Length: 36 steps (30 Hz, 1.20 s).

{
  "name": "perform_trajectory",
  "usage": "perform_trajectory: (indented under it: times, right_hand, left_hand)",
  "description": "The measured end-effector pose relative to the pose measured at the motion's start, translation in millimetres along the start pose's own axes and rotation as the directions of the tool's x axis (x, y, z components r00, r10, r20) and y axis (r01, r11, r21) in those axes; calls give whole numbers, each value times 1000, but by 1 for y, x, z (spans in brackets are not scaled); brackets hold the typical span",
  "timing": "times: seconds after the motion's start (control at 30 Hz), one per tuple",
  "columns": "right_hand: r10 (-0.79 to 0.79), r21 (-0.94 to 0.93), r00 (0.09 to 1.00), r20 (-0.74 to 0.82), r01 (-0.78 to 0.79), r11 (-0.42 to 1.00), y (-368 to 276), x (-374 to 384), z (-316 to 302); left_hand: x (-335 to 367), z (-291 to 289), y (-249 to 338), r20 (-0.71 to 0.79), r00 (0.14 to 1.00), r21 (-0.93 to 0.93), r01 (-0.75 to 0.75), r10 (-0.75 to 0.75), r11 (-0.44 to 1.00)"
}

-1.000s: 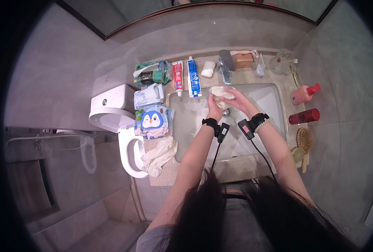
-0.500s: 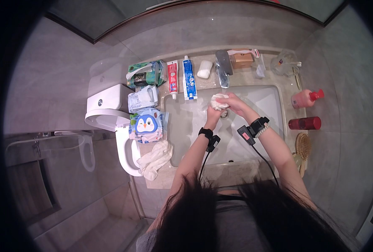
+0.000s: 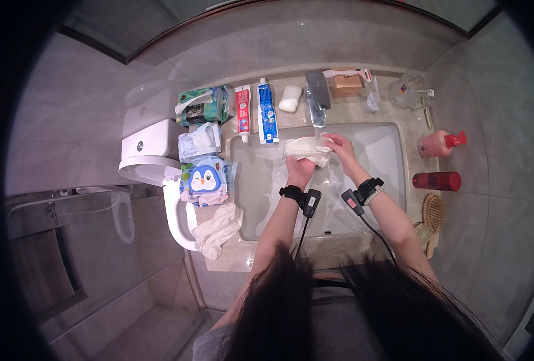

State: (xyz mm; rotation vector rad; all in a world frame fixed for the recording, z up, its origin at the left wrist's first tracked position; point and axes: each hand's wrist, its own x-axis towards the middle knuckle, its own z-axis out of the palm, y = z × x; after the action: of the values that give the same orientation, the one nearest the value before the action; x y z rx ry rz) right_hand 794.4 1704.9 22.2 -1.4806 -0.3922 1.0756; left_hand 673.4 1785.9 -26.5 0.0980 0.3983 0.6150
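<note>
A wet-looking white cloth (image 3: pixel 306 146) is stretched between my two hands over the sink (image 3: pixel 261 207), just below the metal faucet (image 3: pixel 317 99). My left hand (image 3: pixel 301 172) grips its near side, with the fingers partly hidden by folds. At the cloth's right edge, my right hand (image 3: pixel 343 153) pinches the fabric between thumb and fingers. The drain lies mostly hidden beneath the cloth and hands. A second white cloth (image 3: pixel 217 230) lies crumpled on the counter's left front corner.
Left of the sink sit wipe packs (image 3: pixel 205 180) and a tissue pack (image 3: pixel 202 105). Behind it are toothpaste tubes (image 3: pixel 267 113), a white soap bar (image 3: pixel 290 98) and a brown box (image 3: pixel 346 86). A pink pump bottle (image 3: pixel 438 144), red bottle (image 3: pixel 437 181) and hairbrush (image 3: pixel 434 212) stand right.
The bunched cloth has been spread wider to the left. My left hand has moved slightly left and nearer; my right hand has shifted from the bundle to the cloth's right edge.
</note>
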Motion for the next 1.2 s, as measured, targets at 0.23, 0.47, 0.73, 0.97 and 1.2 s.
perform_trajectory:
  times: [0.23, 0.47, 0.73, 0.97, 1.2]
  right_hand:
    - [206, 640, 935, 289, -348, 685, 25, 1, 9]
    - [82, 505, 996, 47, -94, 858, 34, 26, -1]
    - [-177, -148, 978, -113, 160, 976, 41, 23, 33]
    - [-214, -503, 965, -153, 111, 857, 53, 39, 29]
    - [239, 208, 970, 54, -245, 947, 38, 49, -12]
  left_hand:
    - [1, -2, -5, -159, 975, 347, -93, 156, 933]
    - [-11, 1, 16, -44, 963, 848, -104, 265, 519]
    - [10, 4, -11, -496, 850, 634, 214, 179, 743]
    - [25, -19, -25, -315, 908, 846, 137, 277, 515]
    - [-5, 13, 30, -156, 987, 784, 152, -46, 602]
